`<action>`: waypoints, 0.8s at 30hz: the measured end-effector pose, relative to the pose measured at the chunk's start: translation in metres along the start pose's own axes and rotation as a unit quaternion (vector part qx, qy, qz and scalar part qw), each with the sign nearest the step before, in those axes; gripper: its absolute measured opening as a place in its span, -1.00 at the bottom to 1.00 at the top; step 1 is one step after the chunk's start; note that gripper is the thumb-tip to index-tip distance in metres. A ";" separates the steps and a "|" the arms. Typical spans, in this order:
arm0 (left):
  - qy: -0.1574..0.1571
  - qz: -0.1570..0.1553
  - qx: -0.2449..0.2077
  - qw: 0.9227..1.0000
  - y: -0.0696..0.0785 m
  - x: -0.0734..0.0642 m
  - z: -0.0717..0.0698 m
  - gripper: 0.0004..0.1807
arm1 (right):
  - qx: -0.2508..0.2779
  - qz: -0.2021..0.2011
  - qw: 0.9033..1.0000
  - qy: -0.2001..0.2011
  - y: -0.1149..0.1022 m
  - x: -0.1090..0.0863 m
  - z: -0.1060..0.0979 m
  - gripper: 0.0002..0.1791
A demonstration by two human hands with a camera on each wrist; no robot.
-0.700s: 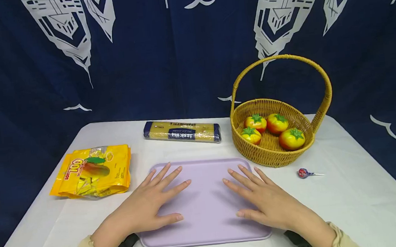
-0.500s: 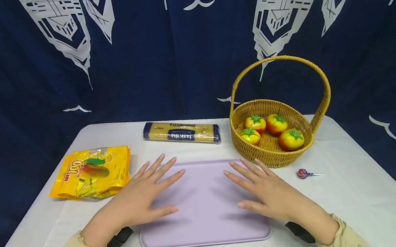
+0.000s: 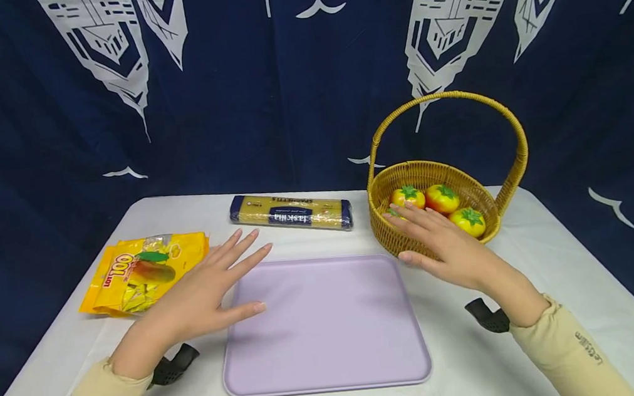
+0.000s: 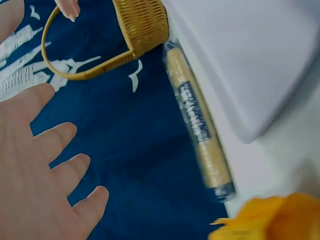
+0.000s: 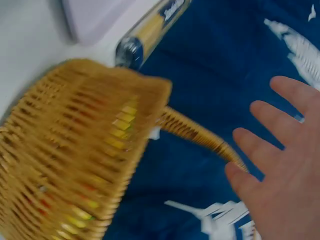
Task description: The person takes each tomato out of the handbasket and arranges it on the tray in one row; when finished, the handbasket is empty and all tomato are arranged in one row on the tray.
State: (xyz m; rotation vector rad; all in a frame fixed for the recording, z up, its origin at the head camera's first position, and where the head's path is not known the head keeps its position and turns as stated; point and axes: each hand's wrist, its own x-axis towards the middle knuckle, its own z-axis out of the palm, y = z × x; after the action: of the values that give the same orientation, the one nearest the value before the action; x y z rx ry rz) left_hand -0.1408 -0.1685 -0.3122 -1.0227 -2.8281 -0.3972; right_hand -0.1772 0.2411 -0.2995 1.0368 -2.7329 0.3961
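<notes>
My left hand (image 3: 201, 296) is held with fingers spread and straight, between a yellow candy bag (image 3: 159, 268) and the lilac tray (image 3: 328, 323); it holds nothing. My right hand (image 3: 454, 246), fingers straight, hovers over the near side of a wicker basket (image 3: 430, 169), also without anything in it. Inside the basket lie red-and-yellow tomatoes (image 3: 443, 198) with green tops; the hand hides part of them. The right wrist view shows the basket's woven side (image 5: 65, 135) close by, apart from the right fingers (image 5: 262, 140).
A spaghetti packet (image 3: 290, 212) lies crosswise at the back of the white table (image 3: 576, 313). The basket's tall handle (image 3: 457, 93) arches upward. Behind the table hangs a dark blue curtain (image 3: 280, 100) with white prints.
Both hands have risen from over the tray and moved apart. The right went forward to the basket, the left toward the candy bag. A lollipop seen earlier is now hidden by the right arm.
</notes>
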 end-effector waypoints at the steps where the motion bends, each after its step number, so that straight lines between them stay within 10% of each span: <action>1: 0.002 -0.003 -0.015 1.000 -0.001 -0.002 0.002 -0.13 | 0.014 0.006 1.000 0.009 0.006 0.001 0.000 -0.36; 12: -0.015 -0.031 -0.177 0.984 -0.008 -0.041 0.045 -0.03 | 0.202 0.114 0.966 0.112 0.052 0.011 0.020 -0.51; 24: -0.059 -0.049 -0.228 0.971 -0.015 -0.061 0.068 0.05 | 0.329 0.217 0.913 0.103 0.069 0.029 0.029 -0.44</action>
State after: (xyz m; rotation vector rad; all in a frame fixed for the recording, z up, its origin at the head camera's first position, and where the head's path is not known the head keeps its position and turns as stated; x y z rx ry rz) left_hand -0.1041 -0.1979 -0.3922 -1.0001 -2.9713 -1.0703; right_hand -0.2470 0.2632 -0.3318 0.4199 -2.6505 1.4797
